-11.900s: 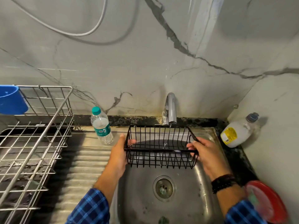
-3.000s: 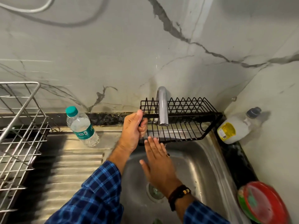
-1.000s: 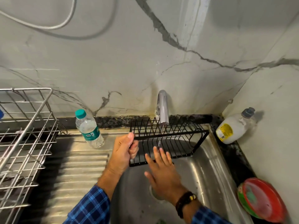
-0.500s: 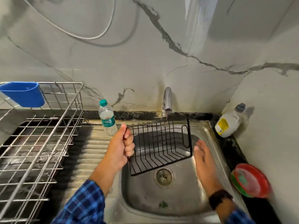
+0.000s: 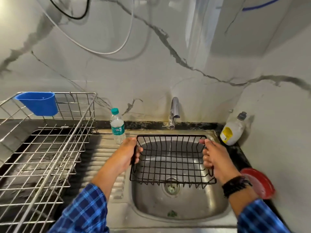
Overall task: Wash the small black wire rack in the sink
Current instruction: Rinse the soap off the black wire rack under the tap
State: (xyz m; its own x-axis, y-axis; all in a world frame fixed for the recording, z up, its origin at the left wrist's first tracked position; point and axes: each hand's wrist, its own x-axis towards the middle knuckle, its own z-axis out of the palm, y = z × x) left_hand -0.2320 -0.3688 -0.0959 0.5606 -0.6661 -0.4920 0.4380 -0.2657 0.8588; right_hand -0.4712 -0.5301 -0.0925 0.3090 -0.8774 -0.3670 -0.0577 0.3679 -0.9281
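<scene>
The small black wire rack [image 5: 171, 158] hangs level over the steel sink [image 5: 181, 204], its open side facing up. My left hand [image 5: 129, 153] grips its left end and my right hand [image 5: 213, 158] grips its right end. A thin stream of water falls from the tap [image 5: 174, 111] through the middle of the rack. The drain [image 5: 170, 186] shows below the rack's near edge.
A large steel dish rack [image 5: 42, 148] with a blue plastic cup [image 5: 37, 103] fills the left counter. A water bottle [image 5: 117, 126] stands behind the ribbed drainboard. A soap bottle [image 5: 234, 129] leans in the right corner; a red plate [image 5: 258, 182] lies by my right wrist.
The rack has turned from tilted on edge to level. My right hand, free half a second ago, now holds the rack's right end. The view has pulled back.
</scene>
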